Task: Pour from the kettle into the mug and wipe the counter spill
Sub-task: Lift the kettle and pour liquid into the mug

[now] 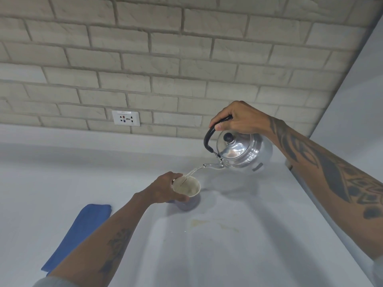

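A shiny metal kettle (pixel 244 152) with a black handle and black lid knob hangs tilted above the white counter (pixel 228 255). My right hand (pixel 238 119) grips its handle from above. A thin stream of water runs from the spout down into a pale mug (pixel 187 192) standing on the counter. My left hand (pixel 165 188) wraps around the mug's left side and holds it steady. A folded blue cloth (pixel 80 228) lies flat on the counter to the left, partly hidden by my left forearm. Faint yellowish stains (pixel 199 223) mark the counter in front of the mug.
A grey brick wall (pixel 165 59) runs along the back of the counter with a white power socket (pixel 125 118) set low in it. A plain white wall (pixel 356 100) closes off the counter on the right.
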`<move>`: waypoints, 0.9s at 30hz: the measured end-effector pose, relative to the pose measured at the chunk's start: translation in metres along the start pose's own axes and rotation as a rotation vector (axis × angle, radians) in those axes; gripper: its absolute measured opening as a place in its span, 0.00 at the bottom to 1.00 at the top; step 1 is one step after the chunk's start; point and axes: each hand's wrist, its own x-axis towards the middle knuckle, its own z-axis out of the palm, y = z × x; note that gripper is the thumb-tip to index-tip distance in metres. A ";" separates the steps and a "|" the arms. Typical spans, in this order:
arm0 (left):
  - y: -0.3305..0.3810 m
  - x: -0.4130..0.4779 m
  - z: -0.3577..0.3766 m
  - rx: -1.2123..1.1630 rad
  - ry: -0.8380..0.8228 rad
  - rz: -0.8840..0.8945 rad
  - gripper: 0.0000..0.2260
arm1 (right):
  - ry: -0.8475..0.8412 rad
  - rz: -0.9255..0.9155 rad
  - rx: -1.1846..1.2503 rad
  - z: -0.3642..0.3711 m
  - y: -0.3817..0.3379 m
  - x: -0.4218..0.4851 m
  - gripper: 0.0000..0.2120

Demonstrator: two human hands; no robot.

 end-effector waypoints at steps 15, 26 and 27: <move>-0.003 0.004 0.000 -0.058 -0.035 0.016 0.23 | -0.012 0.015 -0.067 -0.008 0.000 0.004 0.07; -0.001 0.003 -0.001 -0.054 -0.020 0.025 0.23 | -0.028 0.021 -0.109 -0.009 0.000 0.007 0.07; -0.001 0.003 -0.001 -0.054 -0.019 0.026 0.23 | -0.030 0.020 -0.110 -0.009 -0.001 0.007 0.07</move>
